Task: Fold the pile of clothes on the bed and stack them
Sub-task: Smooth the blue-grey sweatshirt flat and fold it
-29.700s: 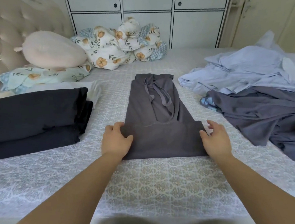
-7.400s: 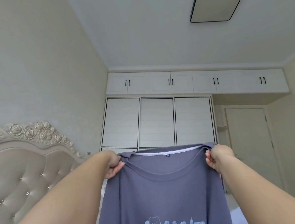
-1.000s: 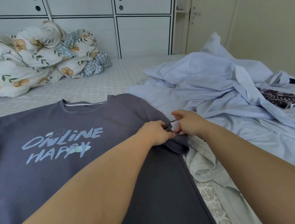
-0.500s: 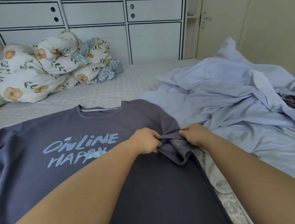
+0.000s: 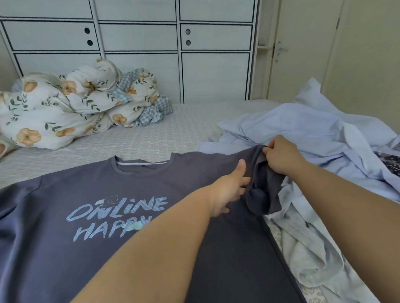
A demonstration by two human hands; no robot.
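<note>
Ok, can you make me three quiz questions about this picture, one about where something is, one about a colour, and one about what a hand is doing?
1. Where is the flowery quilt?
A. bunched by the white cupboard
B. on the floor
C. on top of the T-shirt

2. What colour are the letters on the T-shirt?
A. red
B. light blue
C. yellow

3. What is the right hand doing?
A. resting open
B. pointing upward
C. pinching the sleeve

Answers:
1 A, the flowery quilt lies bunched by the white cupboard.
2 B, the grey T-shirt reads ONLINE HAPPY in light blue.
3 C, the right hand has a grip on the sleeve; the left hand rests flat.
</note>
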